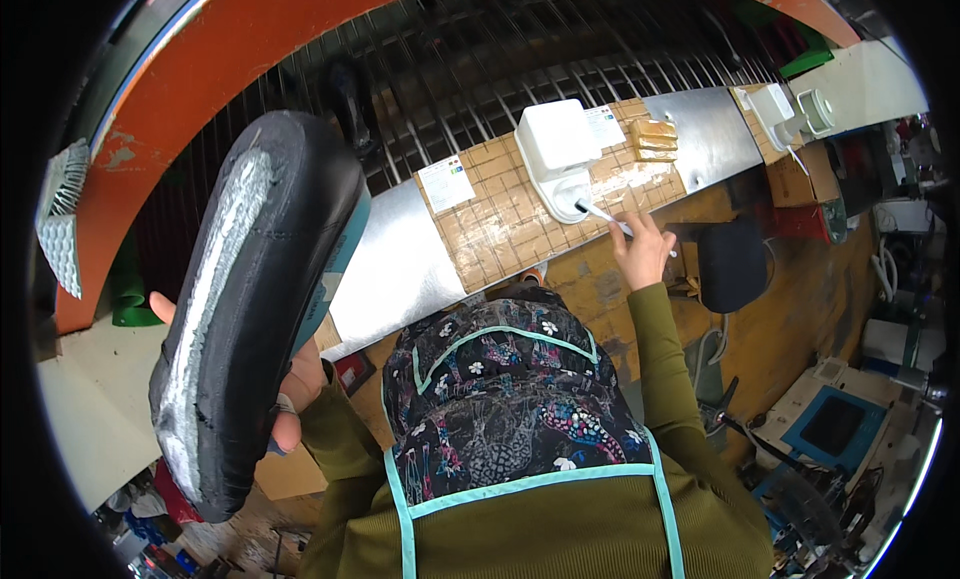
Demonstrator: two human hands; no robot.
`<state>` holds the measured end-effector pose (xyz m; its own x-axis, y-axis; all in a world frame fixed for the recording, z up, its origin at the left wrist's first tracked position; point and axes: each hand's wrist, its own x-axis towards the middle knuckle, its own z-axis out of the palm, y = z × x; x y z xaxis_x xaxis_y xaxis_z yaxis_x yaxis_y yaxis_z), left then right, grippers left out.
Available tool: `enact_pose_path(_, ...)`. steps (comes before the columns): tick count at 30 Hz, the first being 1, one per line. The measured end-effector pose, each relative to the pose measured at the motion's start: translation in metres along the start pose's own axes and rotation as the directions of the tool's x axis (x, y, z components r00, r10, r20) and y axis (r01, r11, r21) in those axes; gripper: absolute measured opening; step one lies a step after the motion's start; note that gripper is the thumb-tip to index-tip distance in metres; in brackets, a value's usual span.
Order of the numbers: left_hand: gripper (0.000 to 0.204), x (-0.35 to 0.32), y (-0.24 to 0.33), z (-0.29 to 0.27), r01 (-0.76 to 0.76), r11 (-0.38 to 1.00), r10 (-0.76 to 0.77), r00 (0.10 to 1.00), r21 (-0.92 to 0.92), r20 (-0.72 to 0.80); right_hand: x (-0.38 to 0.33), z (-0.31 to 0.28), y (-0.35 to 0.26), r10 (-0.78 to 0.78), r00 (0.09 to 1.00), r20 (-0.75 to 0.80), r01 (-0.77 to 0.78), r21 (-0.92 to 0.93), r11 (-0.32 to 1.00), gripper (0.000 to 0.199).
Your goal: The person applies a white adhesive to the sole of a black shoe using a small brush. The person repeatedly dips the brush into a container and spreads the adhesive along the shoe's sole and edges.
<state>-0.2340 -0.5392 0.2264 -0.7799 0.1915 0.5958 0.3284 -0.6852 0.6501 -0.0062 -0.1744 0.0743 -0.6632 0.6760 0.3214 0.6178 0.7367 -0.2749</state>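
Black shoe [250, 309] in left hand [295, 389], right hand [642, 251] holding brush [605, 214]

A: The left hand [290, 389] is mostly hidden behind the black shoe with the whitish smeared sole [250, 299]

B: And the thin white brush's [610, 217] tip vanishes inside the white plastic pot [570, 194], bristles unseen
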Motion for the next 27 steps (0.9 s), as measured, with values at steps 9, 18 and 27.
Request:
enact_pose_path(9,0.102,-0.028,-0.043,-0.005,0.029,0.999,-0.029,1.000,-0.039,-0.008,0.021,0.028,0.004,-0.063,0.997,-0.039,0.061,-0.041,0.997,0.006)
enact_pose_path(18,0.099,-0.004,-0.055,0.027,-0.215,0.908,0.166,0.973,0.359,0.163,0.026,0.038,0.008,-0.160,0.987,-0.016,0.157,-0.107,0.982,0.006)
enact_pose_path(27,0.069,0.023,-0.034,0.067,0.484,0.614,-0.355,0.875,-0.624,0.330,0.016,0.036,0.037,0.325,0.843,0.429,-0.516,0.473,0.714,0.024)
